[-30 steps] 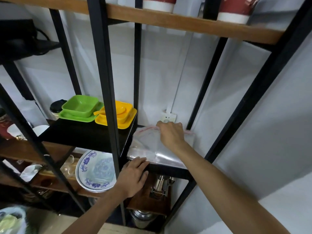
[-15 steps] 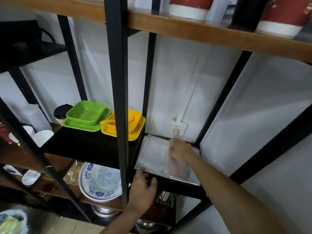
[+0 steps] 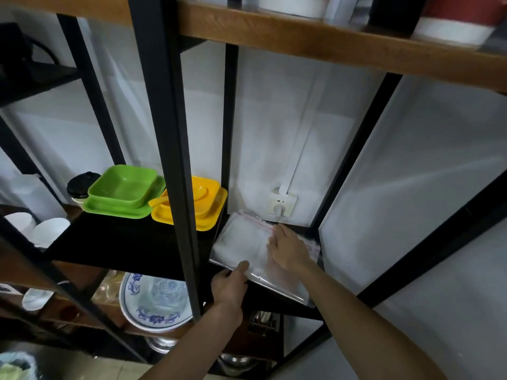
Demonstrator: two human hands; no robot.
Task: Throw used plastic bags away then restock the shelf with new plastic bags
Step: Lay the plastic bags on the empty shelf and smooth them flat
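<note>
A flat stack of clear plastic bags [image 3: 241, 242] with red zip strips lies on the black shelf [image 3: 279, 303] in the right bay of the rack. My right hand [image 3: 288, 249] rests flat on top of the stack, fingers spread toward the back. My left hand [image 3: 229, 287] holds the front edge of the shelf, its thumb lying on the near left corner of the bags.
A black upright post [image 3: 170, 149] stands just left of the bags. Green dishes [image 3: 123, 192] and yellow dishes [image 3: 197, 204] sit on the neighbouring shelf. A wall socket [image 3: 282, 204] is behind the bags. A blue-patterned plate [image 3: 153, 300] sits below. A wooden shelf [image 3: 329, 42] runs overhead.
The bags, lifted at the back edge a second ago, now lie flat. My right hand went from gripping their top edge to pressing on them; my left hand slid to the shelf's front edge.
</note>
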